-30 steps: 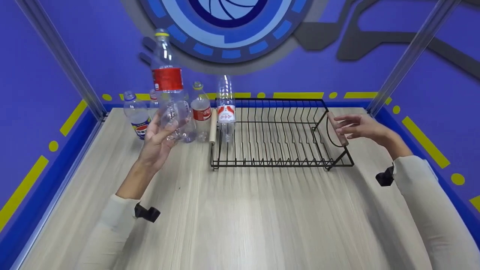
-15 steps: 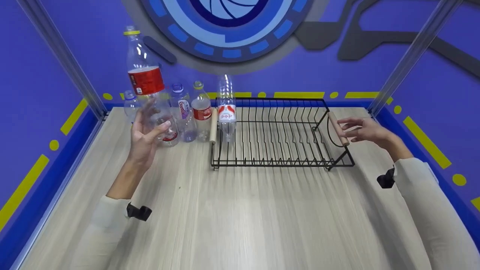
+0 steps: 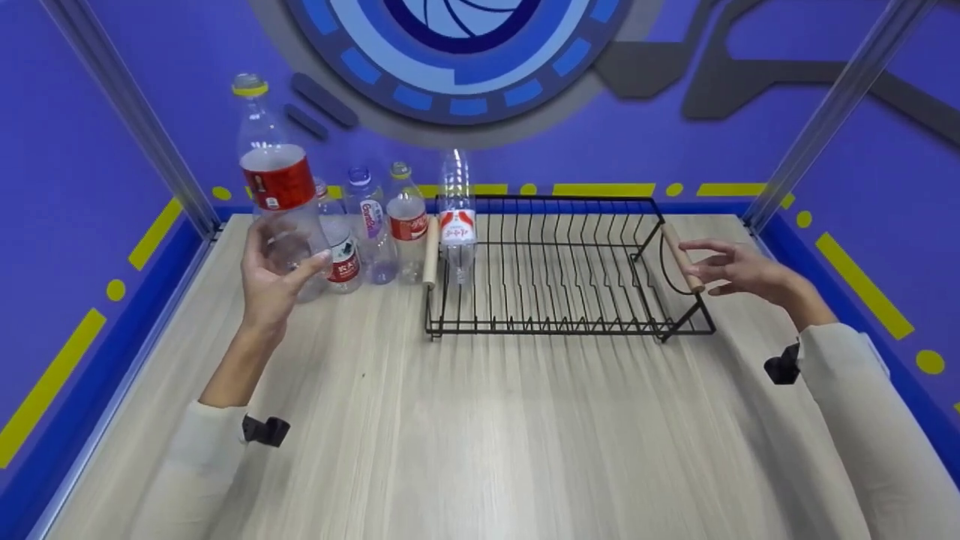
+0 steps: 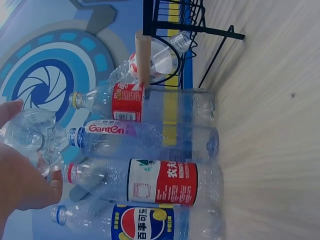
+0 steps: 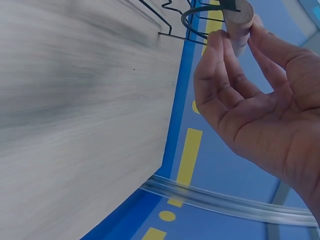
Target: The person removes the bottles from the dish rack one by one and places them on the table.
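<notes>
On the left in the head view, my left hand (image 3: 271, 281) grips a large clear plastic bottle (image 3: 277, 180) with a red label and yellow neck ring. It is raised in front of the row of bottles and leans slightly left. My right hand (image 3: 746, 274) has its fingers and thumb about the wooden handle (image 3: 682, 259) at the right end of a black wire dish rack (image 3: 566, 330). In the right wrist view, fingertips and thumb lie on either side of that handle (image 5: 239, 20). Inside the rack, at its left end, a clear bottle (image 3: 457, 225) stands upside down.
Left of the rack stand a red-labelled cola bottle (image 3: 409, 225), a Ganten bottle (image 3: 373, 225) and a red-and-white-labelled bottle (image 3: 343, 259). A blue Pepsi-labelled bottle (image 4: 142, 222) shows in the left wrist view. Blue printed walls (image 3: 562, 150) enclose the wooden table (image 3: 480, 435).
My left hand has carried the large bottle leftward, then slightly down, uncovering the Ganten and red-and-white-labelled bottles. My right hand stays at the rack's handle, its fingers now closer about it.
</notes>
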Demonstrator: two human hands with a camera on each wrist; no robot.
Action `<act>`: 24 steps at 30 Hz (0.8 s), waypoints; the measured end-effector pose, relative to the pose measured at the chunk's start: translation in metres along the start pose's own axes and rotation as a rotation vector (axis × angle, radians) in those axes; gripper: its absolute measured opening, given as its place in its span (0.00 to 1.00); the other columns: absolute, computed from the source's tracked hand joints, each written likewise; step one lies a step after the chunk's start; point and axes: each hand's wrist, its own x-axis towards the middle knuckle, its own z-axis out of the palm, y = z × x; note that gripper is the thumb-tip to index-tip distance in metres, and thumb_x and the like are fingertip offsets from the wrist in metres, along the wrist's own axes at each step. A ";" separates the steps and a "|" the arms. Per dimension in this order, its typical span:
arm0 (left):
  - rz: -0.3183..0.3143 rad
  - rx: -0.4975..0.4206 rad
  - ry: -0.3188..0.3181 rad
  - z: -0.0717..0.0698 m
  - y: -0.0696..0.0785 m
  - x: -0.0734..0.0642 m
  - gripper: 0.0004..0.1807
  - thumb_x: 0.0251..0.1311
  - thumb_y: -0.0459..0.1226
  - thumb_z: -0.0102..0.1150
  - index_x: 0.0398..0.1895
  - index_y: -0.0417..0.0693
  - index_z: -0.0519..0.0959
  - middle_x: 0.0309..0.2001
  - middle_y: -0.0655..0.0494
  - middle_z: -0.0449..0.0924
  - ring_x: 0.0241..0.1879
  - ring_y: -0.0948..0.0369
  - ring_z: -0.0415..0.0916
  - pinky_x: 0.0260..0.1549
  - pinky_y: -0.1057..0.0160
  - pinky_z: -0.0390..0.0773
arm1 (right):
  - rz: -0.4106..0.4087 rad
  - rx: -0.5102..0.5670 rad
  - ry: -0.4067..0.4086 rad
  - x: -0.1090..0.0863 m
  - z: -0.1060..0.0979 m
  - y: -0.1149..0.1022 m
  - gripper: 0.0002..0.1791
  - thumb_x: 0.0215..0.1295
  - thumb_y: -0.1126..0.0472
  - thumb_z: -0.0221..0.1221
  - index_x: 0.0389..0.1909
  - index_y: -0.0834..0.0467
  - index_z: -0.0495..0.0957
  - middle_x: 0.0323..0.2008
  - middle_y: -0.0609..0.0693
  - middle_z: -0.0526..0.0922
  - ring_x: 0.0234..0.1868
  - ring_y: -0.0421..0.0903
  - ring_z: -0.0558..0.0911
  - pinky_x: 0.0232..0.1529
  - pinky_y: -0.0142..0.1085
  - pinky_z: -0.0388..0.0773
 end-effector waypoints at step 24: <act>-0.024 0.263 0.374 -0.056 -0.019 0.009 0.40 0.59 0.40 0.73 0.72 0.57 0.63 0.64 0.62 0.72 0.65 0.62 0.71 0.69 0.61 0.71 | 0.011 0.057 -0.037 -0.003 0.004 0.012 0.35 0.79 0.47 0.52 0.81 0.45 0.54 0.50 0.31 0.84 0.50 0.36 0.82 0.52 0.41 0.82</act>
